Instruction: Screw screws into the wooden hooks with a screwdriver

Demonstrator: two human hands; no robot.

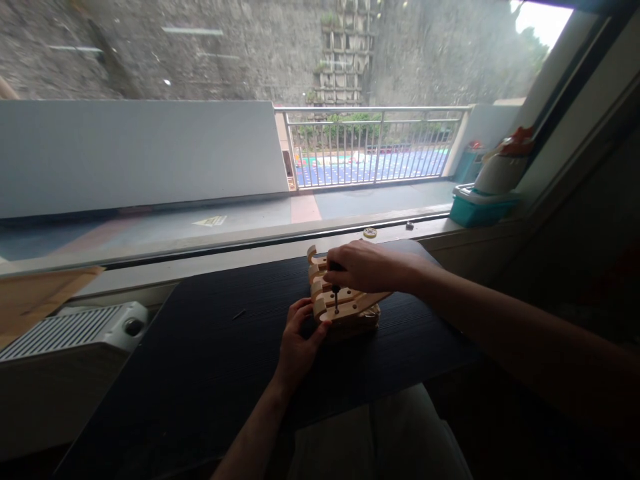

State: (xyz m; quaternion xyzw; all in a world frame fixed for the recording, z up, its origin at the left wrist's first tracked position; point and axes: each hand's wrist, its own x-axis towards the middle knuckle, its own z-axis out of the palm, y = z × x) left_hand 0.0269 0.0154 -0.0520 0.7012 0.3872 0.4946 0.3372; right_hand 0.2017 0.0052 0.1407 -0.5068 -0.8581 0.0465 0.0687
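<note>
On the dark table [210, 360] lies a pale wooden piece [345, 311] with curved hook-like ends on its left and several small holes along its bars. My right hand [357, 265] is wrapped round the dark handle of a screwdriver [336, 298]. The screwdriver stands nearly upright, its tip at a hole in the nearest bar. My left hand [300, 337] grips the near left corner of the wooden piece, fingers behind the curved end and thumb at the front. My right hand hides part of the far bars.
A thin dark rod [239, 314] lies on the table to the left. On the window sill are a roll of tape [369, 233], a small metal object [409, 225] and a teal box [480, 205] with a white container [503, 172] above it. A white radiator [75, 327] stands at left.
</note>
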